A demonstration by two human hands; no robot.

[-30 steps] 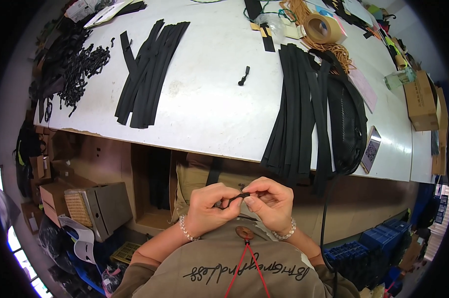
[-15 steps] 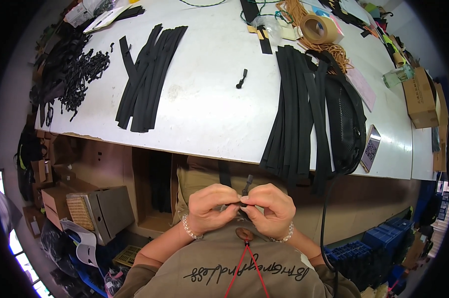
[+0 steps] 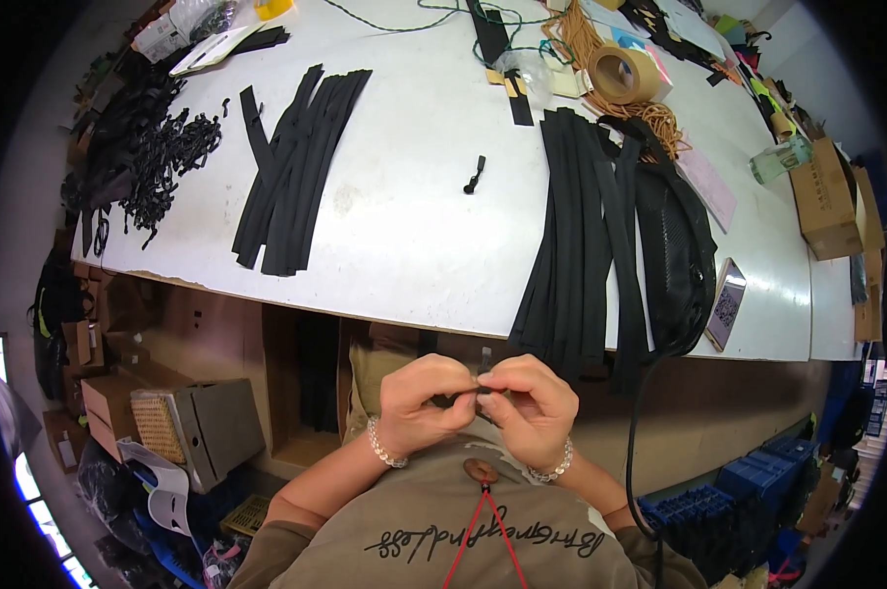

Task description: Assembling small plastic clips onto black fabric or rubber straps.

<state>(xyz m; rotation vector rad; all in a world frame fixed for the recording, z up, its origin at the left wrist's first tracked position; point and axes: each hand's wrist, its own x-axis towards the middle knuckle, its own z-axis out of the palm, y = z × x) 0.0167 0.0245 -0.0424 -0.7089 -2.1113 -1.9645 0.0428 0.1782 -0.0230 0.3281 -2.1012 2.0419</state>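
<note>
Close in front of my body, just off the table's near edge, my left hand (image 3: 426,401) and my right hand (image 3: 532,407) meet fingertip to fingertip. Both pinch a small black zipper pull, whose dark tab (image 3: 486,357) pokes up between them; the fingers hide most of it. A similar black zipper pull (image 3: 475,175) lies alone mid-table. Bundles of long black strips, which look like zippers, lie to the left (image 3: 301,182) and to the right (image 3: 573,236), the right ones overhanging the edge. At the far left is a tangled heap of small black pulls (image 3: 168,157).
On the white table (image 3: 404,236) at right are a black bag (image 3: 674,255), a phone (image 3: 728,304), a tape roll (image 3: 624,75) and orange cord (image 3: 664,128). A black cable (image 3: 635,442) hangs down on my right. Cardboard boxes (image 3: 217,422) stand below left, blue crates (image 3: 767,471) below right.
My hands have drawn closer together at the fingertips, and the tab between them shows less. The table and its things sit slightly lower in view.
</note>
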